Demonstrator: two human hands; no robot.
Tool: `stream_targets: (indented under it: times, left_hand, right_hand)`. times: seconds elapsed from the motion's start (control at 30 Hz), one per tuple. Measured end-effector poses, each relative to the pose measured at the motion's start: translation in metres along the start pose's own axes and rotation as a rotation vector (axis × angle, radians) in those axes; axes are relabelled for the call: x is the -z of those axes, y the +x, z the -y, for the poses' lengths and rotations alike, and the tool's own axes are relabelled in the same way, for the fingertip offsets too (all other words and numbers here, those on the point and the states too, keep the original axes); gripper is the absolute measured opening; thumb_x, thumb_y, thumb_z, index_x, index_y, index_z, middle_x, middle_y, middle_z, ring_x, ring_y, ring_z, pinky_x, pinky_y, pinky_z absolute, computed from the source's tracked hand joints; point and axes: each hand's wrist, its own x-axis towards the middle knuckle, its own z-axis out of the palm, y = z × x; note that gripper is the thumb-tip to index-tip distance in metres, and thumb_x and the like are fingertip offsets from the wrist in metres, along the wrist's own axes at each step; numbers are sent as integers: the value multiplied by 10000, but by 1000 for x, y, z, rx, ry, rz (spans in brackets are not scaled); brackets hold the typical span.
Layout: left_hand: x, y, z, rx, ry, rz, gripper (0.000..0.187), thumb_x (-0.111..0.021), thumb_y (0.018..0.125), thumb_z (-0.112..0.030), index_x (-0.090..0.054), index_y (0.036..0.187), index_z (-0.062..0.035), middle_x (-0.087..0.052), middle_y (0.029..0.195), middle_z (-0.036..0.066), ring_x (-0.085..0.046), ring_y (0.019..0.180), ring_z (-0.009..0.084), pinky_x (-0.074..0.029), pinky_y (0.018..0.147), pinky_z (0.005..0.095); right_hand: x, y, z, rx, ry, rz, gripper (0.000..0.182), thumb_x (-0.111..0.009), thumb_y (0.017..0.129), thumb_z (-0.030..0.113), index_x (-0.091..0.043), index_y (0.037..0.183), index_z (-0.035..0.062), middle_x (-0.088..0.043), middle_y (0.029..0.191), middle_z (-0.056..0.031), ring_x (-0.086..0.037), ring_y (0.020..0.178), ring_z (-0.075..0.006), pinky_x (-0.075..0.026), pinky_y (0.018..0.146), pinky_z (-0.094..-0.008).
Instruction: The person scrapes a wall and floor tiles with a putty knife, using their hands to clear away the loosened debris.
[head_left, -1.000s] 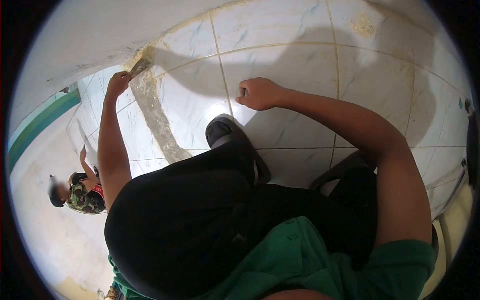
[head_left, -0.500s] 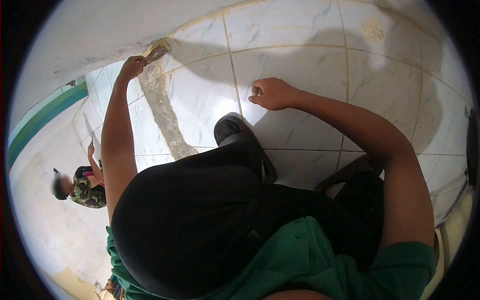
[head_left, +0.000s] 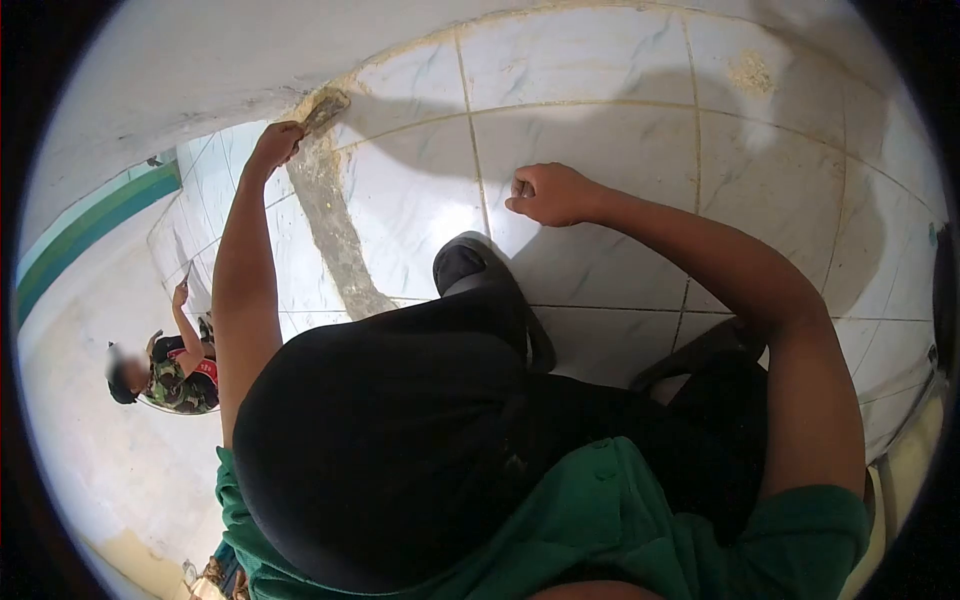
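Note:
My left hand [head_left: 277, 145] is closed around the handle of a scraper [head_left: 322, 109], a flat-bladed tool like a putty knife. Its dirty blade lies at the yellowish crumbly patch [head_left: 303, 97] where the wall meets the floor tiles. From that corner a strip of bare grey cement [head_left: 335, 225] runs between the tiles towards my feet. My right hand [head_left: 552, 194] hovers over the white floor tiles [head_left: 590, 140] with its fingers curled in a loose fist. Nothing shows in it.
A white wall [head_left: 200, 60] rises along the far left. My shoe [head_left: 462, 262] stands on the tiles near the cement strip. A co-worker [head_left: 180, 375] in camouflage crouches at the left, one hand raised with a thin tool [head_left: 187, 272]. A yellowish stain [head_left: 750, 72] marks a tile at upper right.
The view has shifted slightly, so both hands appear a little lower and to the right. The scraper blade is angled somewhat differently in the corner. The right hand stays curled.

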Motion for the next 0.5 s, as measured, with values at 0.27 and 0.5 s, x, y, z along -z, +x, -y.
stream_targets:
  times: [0.27,0.5]
  left_hand:
    - [-7,19,-57,44,-21,-53,262,-517,847,-274,-615,764,-46,-466,507,3,-412,429,96,-322,422,271]
    - [-18,19,-60,6,92,-113,302,-522,841,-322,-643,803,-48,-504,521,31,-467,469,103,-366,469,286]
  right_hand:
    - [0,2,3,-74,62,52,328,-558,744,338,-561,799,14,-602,803,-179,-577,779,-322,-443,699,-401]
    - [0,-5,-2,-31,23,14,333,-555,751,337,-577,837,15,-604,829,-181,-576,799,-322,-442,718,-403]
